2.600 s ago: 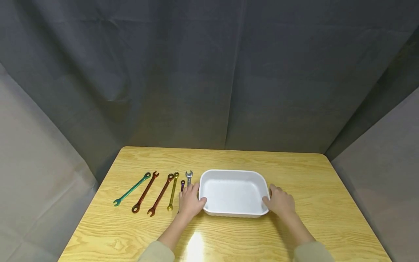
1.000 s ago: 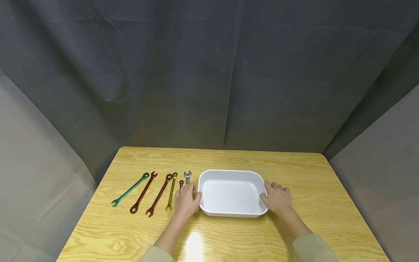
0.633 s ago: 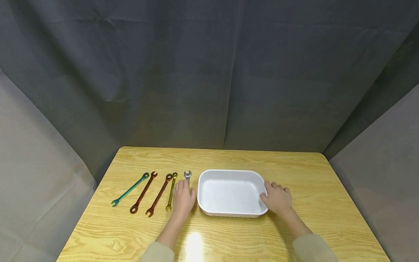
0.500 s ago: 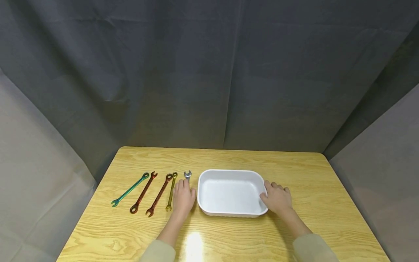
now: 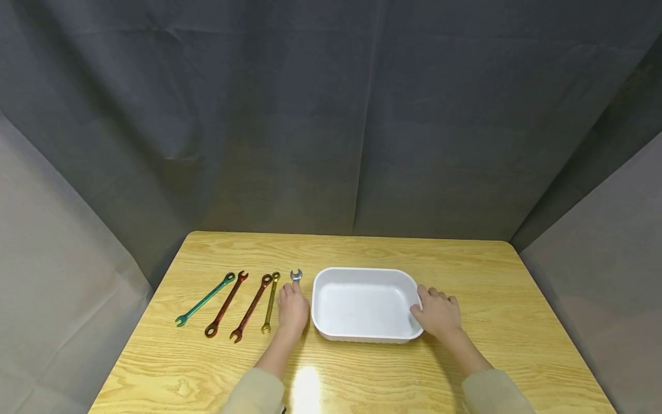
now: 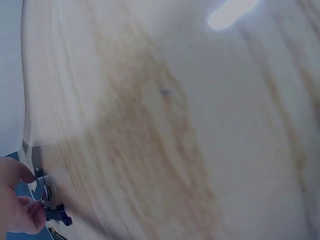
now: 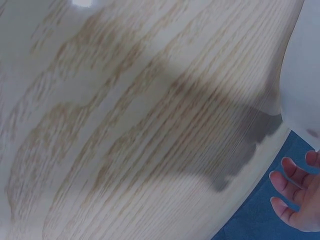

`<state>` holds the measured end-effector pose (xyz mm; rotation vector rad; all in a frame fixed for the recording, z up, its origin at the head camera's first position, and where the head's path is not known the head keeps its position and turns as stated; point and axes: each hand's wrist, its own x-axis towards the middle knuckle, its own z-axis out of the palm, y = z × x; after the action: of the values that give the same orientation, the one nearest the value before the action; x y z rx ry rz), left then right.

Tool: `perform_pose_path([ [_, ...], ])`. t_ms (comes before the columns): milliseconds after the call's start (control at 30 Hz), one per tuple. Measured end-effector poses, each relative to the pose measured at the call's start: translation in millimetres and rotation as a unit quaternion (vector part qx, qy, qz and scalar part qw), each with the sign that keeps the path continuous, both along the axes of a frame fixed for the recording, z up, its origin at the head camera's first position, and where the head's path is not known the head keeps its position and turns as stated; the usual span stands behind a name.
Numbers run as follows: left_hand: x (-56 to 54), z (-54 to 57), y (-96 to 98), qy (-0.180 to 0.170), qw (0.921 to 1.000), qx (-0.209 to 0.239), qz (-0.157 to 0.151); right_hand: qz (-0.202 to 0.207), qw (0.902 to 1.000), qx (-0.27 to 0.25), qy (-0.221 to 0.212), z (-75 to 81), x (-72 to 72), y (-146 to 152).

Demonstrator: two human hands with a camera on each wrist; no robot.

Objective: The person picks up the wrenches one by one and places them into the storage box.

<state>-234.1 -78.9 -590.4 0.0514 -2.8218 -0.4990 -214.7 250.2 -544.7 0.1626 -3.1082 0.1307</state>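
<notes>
In the head view my left hand (image 5: 293, 309) is over the silver wrench (image 5: 296, 275), whose open end sticks out beyond the fingers. The left wrist view has thumb and fingertips pinching this silver wrench (image 6: 46, 191); a purple wrench (image 6: 61, 215) lies right beside them and is hidden in the head view. My right hand (image 5: 439, 313) holds the right side of a white rectangular tray (image 5: 367, 339), thumb at the rim and fingers outside. Part of that right hand (image 7: 297, 195) shows curved fingers beside the tray wall.
Left of my left hand lie a yellow wrench (image 5: 271, 303), two red wrenches (image 5: 226, 305) and a green wrench (image 5: 205, 300). All rest on a wood-grain table (image 5: 496, 276), with a dark curtain (image 5: 289, 126) behind its far edge.
My left hand has left the tray's left rim, moved left over the purple and silver wrenches, then shifted slightly right with its fingers drawn in. My right hand stays at the tray.
</notes>
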Motion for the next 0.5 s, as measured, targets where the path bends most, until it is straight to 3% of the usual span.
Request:
perform_pose_path([
  [500, -10.1, 6.1, 6.4, -0.036, 0.9989, -0.013, 0.027, -0.002, 1.0000, -0.002, 0.004, -2.7, -0.9, 1.1],
])
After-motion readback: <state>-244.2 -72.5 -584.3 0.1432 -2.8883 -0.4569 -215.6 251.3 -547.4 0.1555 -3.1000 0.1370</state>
